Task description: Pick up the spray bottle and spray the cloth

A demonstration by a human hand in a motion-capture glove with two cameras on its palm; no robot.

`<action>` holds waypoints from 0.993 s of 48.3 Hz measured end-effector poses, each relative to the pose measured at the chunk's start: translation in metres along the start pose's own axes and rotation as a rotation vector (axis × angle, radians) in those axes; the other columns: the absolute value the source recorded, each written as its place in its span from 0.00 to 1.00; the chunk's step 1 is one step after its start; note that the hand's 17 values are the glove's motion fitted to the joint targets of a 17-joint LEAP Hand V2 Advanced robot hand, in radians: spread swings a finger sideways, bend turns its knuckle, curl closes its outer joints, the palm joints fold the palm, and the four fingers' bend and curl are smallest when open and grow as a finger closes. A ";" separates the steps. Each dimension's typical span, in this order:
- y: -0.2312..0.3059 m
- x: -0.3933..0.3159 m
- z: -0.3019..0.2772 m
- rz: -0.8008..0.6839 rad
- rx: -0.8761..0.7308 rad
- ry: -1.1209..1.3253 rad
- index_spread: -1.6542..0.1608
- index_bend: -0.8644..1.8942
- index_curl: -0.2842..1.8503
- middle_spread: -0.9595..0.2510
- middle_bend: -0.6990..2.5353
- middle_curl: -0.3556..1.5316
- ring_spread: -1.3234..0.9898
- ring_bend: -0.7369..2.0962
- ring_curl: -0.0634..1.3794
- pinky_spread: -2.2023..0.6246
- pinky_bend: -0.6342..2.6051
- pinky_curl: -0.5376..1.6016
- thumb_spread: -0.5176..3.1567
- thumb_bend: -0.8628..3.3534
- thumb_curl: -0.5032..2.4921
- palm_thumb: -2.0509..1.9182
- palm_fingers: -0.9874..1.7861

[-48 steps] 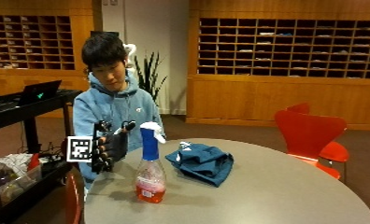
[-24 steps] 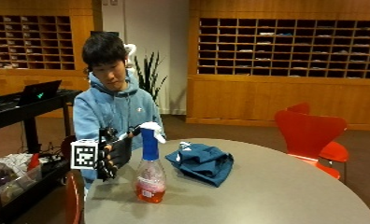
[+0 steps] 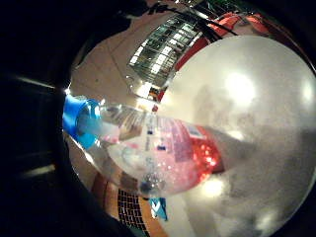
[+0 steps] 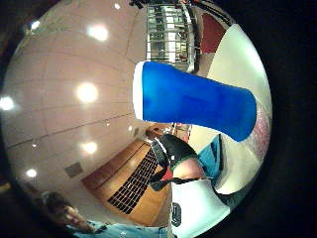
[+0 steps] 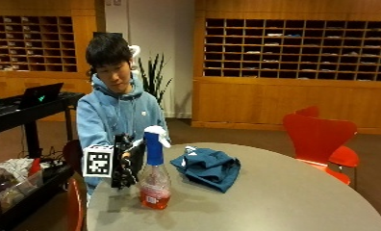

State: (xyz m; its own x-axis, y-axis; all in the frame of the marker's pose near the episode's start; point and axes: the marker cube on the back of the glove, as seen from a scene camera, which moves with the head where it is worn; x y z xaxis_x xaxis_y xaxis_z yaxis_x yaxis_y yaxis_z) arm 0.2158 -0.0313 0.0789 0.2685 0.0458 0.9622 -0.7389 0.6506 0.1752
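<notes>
The spray bottle (image 5: 154, 179) is standing upright on the table (image 5: 273, 202), nozzle pointing toward the cloth (image 5: 208, 166) beside it, red liquid filling its base. The gloved right hand (image 5: 126, 163) is hovering just beside the bottle, fingers (image 4: 173, 148) relaxed, gripping nothing.

Upright spray bottle (image 5: 154, 182) — crumpled cloth (image 5: 207, 166) beside.

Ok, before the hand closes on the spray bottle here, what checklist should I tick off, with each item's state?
1. Spray bottle upright on the table: ok.
2. Gloved right hand beside the bottle, at neck height: ok.
3. Grip already closed round the bottle: not ok, the outside view shows the hand next to it, apparently not touching.
4. Cloth lying within the spray's path, beside the bottle: ok.
5. Nozzle pointing at the cloth: cannot tell.
6. Liquid in the bottle: ok, red at the base.
</notes>
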 end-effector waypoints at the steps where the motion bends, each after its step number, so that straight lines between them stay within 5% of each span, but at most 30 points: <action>1: 0.000 0.000 0.001 -0.004 -0.014 -0.001 0.83 0.37 0.25 0.91 0.27 0.36 0.64 0.40 0.25 0.85 0.35 0.41 0.40 0.20 0.28 0.67 0.40; 35: -0.016 0.002 0.034 0.007 -0.198 0.137 0.80 0.35 0.26 0.74 0.31 0.39 0.55 0.45 0.29 0.82 0.29 0.40 0.39 0.20 0.28 0.67 0.65; 41: -0.023 0.005 0.043 -0.119 -0.168 0.157 0.79 0.33 0.24 0.71 0.32 0.40 0.53 0.47 0.30 0.80 0.30 0.41 0.39 0.20 0.28 0.67 0.69; 48: -0.020 -0.001 0.047 0.013 -0.198 0.185 0.79 0.32 0.22 0.68 0.34 0.41 0.51 0.48 0.31 0.76 0.32 0.42 0.39 0.20 0.28 0.68 0.74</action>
State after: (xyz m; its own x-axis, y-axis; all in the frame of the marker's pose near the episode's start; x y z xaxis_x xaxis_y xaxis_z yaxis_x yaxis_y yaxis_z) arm 0.2013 -0.0802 0.0841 0.3816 0.1809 0.9065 -0.6129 0.7836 0.1016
